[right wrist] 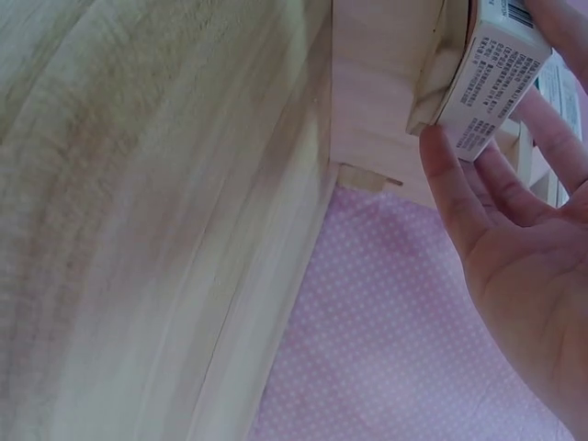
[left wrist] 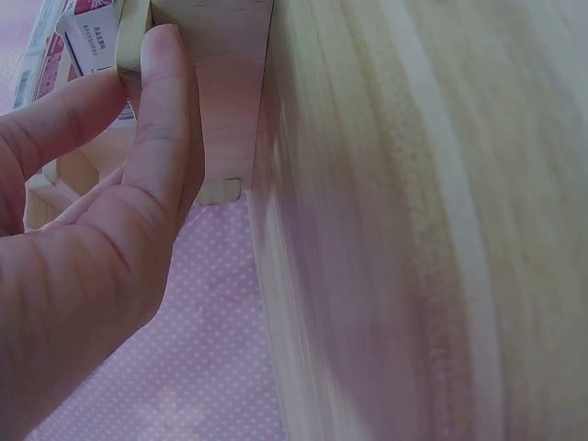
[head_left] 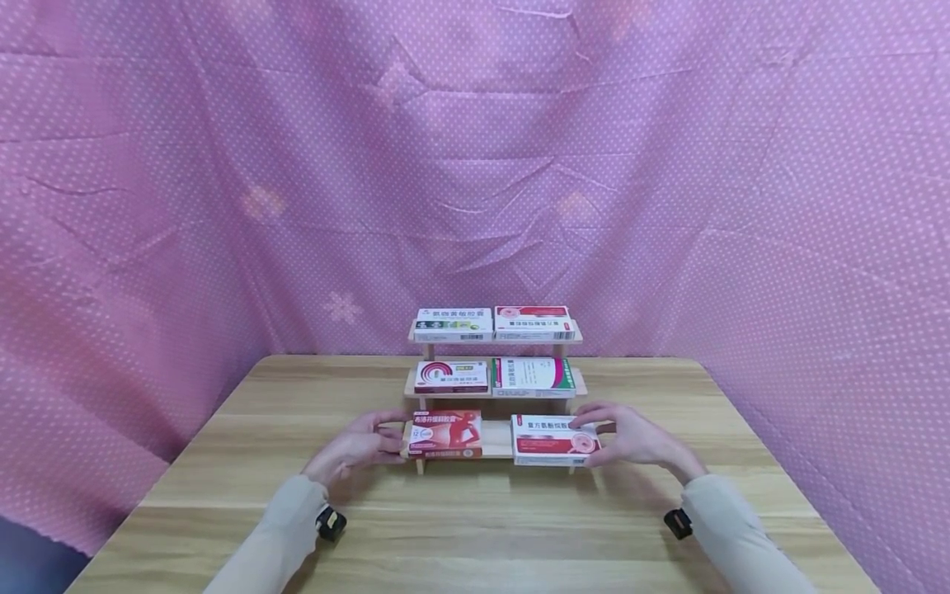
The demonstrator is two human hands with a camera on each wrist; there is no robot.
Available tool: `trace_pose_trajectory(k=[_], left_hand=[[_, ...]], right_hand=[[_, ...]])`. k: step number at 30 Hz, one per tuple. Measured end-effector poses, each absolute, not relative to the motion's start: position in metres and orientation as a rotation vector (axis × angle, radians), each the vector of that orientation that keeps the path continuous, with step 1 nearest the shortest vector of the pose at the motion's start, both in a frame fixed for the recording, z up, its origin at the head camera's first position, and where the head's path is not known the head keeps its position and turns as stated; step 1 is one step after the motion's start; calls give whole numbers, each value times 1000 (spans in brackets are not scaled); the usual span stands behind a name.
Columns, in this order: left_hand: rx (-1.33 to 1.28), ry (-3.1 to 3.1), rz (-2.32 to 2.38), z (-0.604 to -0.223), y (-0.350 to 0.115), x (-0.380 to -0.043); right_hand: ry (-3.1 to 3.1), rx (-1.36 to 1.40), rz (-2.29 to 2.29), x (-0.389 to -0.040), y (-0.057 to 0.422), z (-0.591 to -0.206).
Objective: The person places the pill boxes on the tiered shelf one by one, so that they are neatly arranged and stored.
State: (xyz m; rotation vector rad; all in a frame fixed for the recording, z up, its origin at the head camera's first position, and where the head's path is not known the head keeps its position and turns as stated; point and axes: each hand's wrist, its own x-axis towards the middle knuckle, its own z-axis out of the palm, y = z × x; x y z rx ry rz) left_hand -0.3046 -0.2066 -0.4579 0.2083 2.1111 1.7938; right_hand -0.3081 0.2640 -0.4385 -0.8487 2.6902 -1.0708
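A small three-tier wooden display rack [head_left: 496,437] carries medicine boxes. On its bottom tier, at the left, lies an orange-red medicine box [head_left: 445,433] with a figure printed on it. My left hand [head_left: 364,445] is beside that box; in the left wrist view its thumb and finger pinch the end of the wooden tier [left wrist: 134,41]. At the right of the same tier, my right hand [head_left: 631,437] grips a white and red medicine box [head_left: 552,437] by its right end. The right wrist view shows fingertips [right wrist: 436,147] under the box's printed end and the tier's edge.
The middle tier holds a white and maroon box [head_left: 451,376] and a green-edged white box [head_left: 530,375]. Up top lie a white and green box [head_left: 453,322] and a red and white box [head_left: 533,322]. Behind the wooden table [head_left: 475,536] hangs a pink dotted cloth [head_left: 475,165].
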Motion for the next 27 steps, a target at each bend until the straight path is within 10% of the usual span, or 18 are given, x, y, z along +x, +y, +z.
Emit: trace_pose_trajectory(k=[27], left_hand=[[245,2067,1804,-458,-208,-306]], right_hand=[[2770,-829,-1139,-302,245,-441]])
